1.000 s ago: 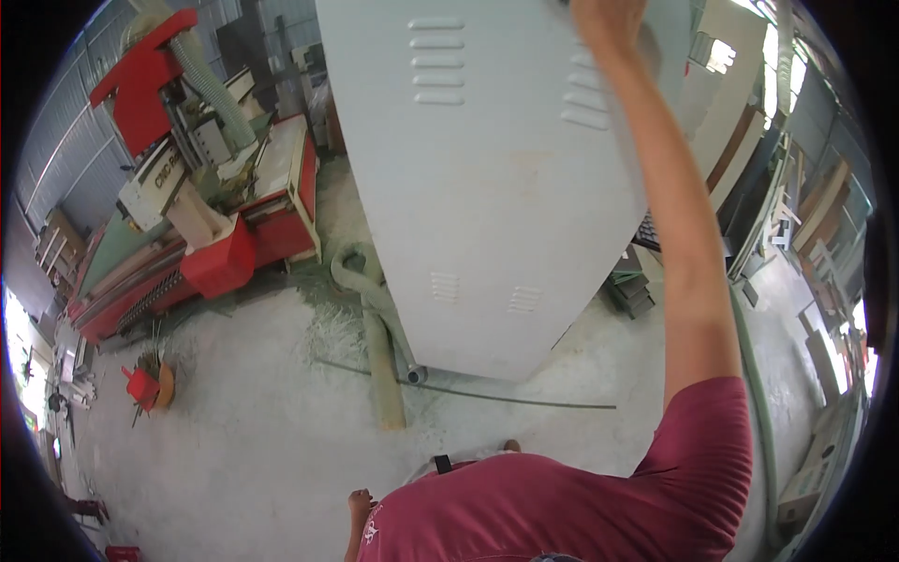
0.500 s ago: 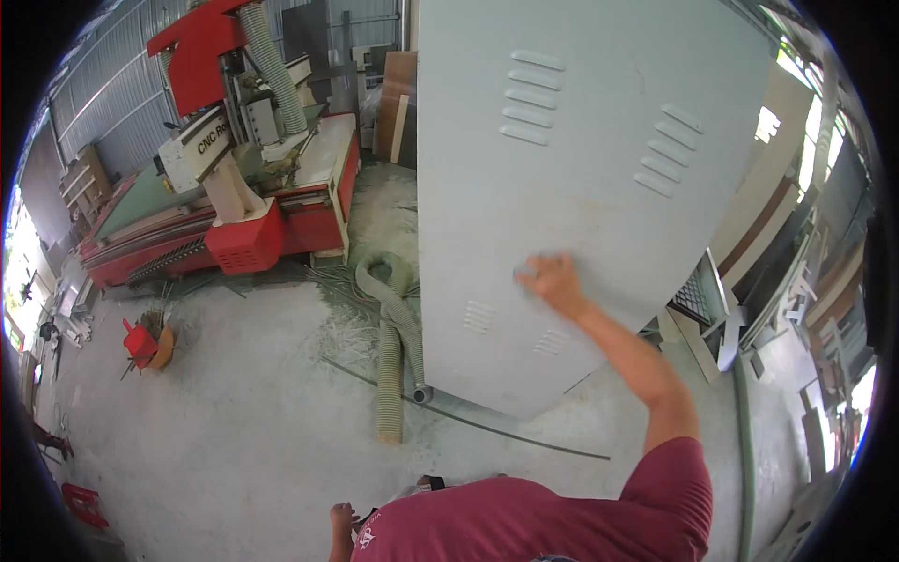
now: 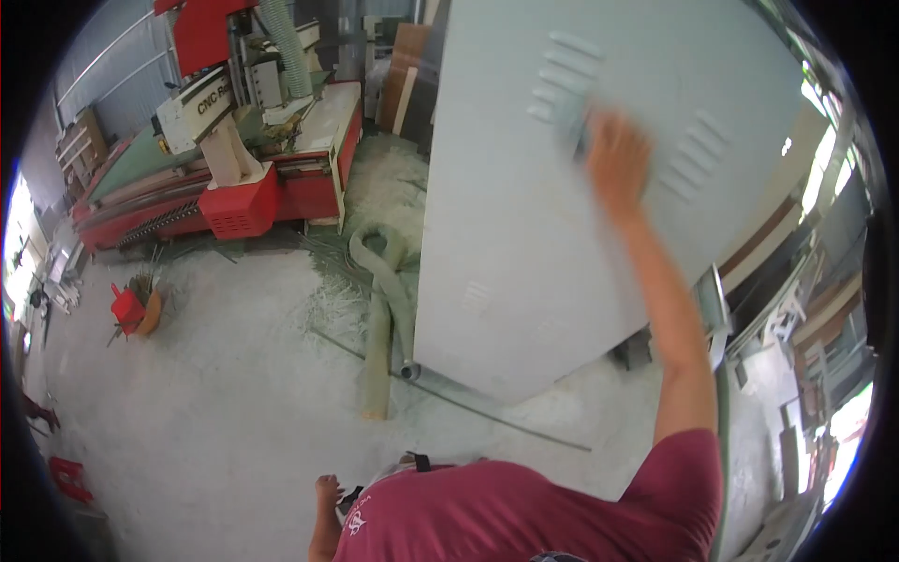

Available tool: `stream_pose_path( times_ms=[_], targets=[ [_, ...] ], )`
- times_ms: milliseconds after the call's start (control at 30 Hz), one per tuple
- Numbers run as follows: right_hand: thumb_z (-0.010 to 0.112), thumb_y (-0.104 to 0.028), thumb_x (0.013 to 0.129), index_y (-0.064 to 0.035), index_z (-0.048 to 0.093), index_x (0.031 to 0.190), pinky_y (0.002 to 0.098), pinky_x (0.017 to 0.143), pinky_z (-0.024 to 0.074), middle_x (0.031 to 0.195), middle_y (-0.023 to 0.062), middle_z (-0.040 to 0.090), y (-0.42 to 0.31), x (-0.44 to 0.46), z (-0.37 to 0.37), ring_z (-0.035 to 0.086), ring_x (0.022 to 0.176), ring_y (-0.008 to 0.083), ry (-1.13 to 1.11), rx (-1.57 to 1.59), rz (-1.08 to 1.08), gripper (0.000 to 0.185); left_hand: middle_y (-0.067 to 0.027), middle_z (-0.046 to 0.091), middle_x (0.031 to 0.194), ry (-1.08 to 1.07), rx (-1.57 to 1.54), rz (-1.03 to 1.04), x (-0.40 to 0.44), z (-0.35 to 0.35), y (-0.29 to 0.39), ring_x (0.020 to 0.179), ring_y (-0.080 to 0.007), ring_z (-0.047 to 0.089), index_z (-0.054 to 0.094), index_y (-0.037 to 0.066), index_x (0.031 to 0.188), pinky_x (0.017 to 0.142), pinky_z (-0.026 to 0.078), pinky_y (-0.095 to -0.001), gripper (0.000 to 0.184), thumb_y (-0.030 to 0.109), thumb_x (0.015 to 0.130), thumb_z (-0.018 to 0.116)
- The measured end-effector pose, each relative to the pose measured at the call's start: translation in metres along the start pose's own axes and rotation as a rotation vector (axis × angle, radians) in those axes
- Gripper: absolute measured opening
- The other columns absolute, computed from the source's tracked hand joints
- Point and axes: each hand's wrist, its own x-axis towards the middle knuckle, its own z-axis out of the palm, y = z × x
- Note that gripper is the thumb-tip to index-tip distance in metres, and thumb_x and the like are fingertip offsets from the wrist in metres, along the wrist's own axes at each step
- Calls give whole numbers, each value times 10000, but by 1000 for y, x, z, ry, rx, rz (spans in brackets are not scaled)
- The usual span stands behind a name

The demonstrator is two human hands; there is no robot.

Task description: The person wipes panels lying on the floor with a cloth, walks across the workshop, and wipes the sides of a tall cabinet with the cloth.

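Note:
A tall pale grey metal cabinet (image 3: 524,253) with pressed louvre vents stands before me. Raised against its panel, between the two upper groups of vents, is my right hand (image 3: 618,159). Its fingers are curled round a greyish, pad-like thing (image 3: 578,131), too blurred to name, which lies close against the panel. My left hand (image 3: 328,489) hangs low beside my body, fingers curled in, with nothing visible in it.
A red and white CNC router (image 3: 234,178) stands at the back left. Ribbed hose (image 3: 379,309) and a long thin strip (image 3: 487,417) lie on the floor beside the cabinet. A red dustpan (image 3: 127,305) is at the left; boards and frames (image 3: 805,328) lean at the right.
My right hand has moved up the panel, from just above the lower vents to between the upper vents. The view has shifted slightly. My left hand remains low at my side.

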Motion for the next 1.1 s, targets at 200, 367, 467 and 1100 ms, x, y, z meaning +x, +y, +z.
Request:
stream_pose_path(
  times_ms=[200,367,467,1100],
  targets=[
    [490,-122,770,-202,513,1146,521,814,362,1061,89,526,-57,-150,6,499,957,245,-368,630,-450,385,-110,558,732,35,0,135,39,-14,-71,533,-236,593,525,-4,943,422,461,-332,234,177,799,490],
    [487,-129,803,-207,457,1187,466,810,361,1104,91,485,45,58,-5,471,979,266,79,-33,109,393,-109,554,695,46,101,199,50,-35,-83,508,-242,587,545,-3,909,412,453,-343,210,158,785,490],
    [589,-175,764,-312,450,1189,459,805,369,1150,30,448,88,159,-4,471,1002,265,237,-71,360,468,-96,554,698,141,-280,-138,39,-31,-60,520,-239,593,542,12,928,413,448,-337,216,177,798,493],
    [497,-192,772,-143,591,946,532,817,345,905,86,555,-169,4,36,519,923,237,-68,504,-441,203,-123,570,850,-59,218,137,63,-28,-115,669,-262,603,508,31,1005,520,472,-360,267,217,814,516]
  ],
)
